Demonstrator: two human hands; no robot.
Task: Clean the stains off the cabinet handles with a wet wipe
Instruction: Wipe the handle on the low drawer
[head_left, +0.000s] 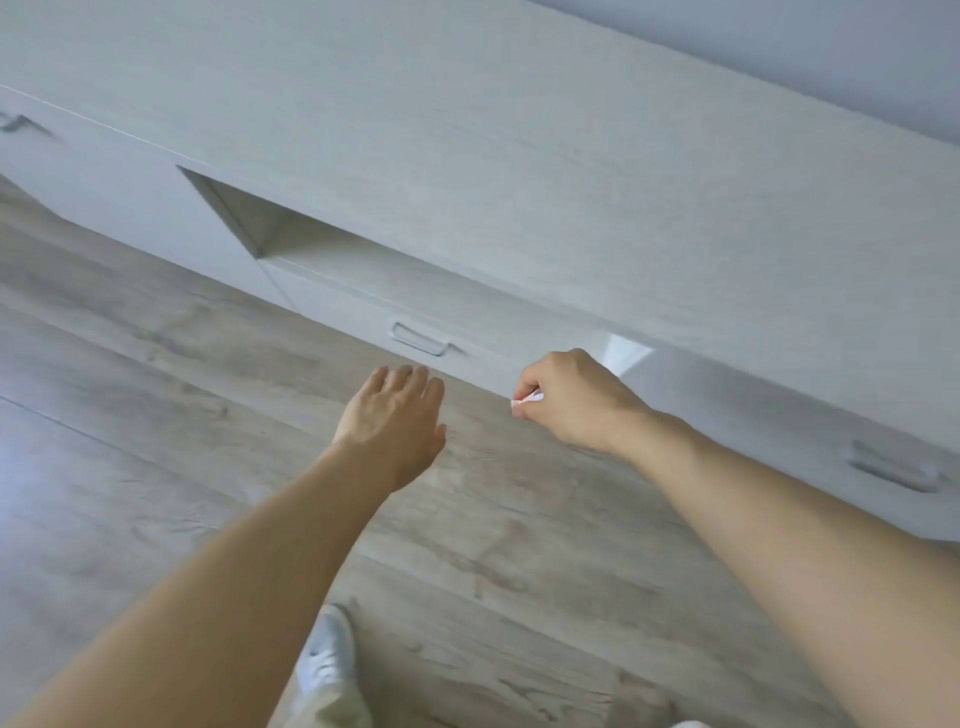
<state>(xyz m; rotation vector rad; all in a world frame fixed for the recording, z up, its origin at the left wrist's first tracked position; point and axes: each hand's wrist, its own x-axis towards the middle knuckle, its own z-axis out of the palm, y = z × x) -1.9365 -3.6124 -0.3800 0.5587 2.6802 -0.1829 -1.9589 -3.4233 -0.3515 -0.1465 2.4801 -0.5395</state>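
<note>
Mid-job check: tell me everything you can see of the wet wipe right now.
Only a small white scrap of the wet wipe shows, poking out between the curled fingers of the right hand, which grips it bunched up. The rest is hidden inside the fist. It hangs in the air before the drawer front, right of the middle handle, touching neither.

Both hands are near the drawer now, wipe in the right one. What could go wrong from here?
1. The wet wipe is bunched small in the right hand; little of it shows, so bare fingers may rub the drawer handle instead.
2. The left hand hovers open off the drawer; pushing on the handle could shift the drawer.
3. Two other handles, far left and lower right, sit at the frame edges and look blurred, so they are easy to skip.
</note>
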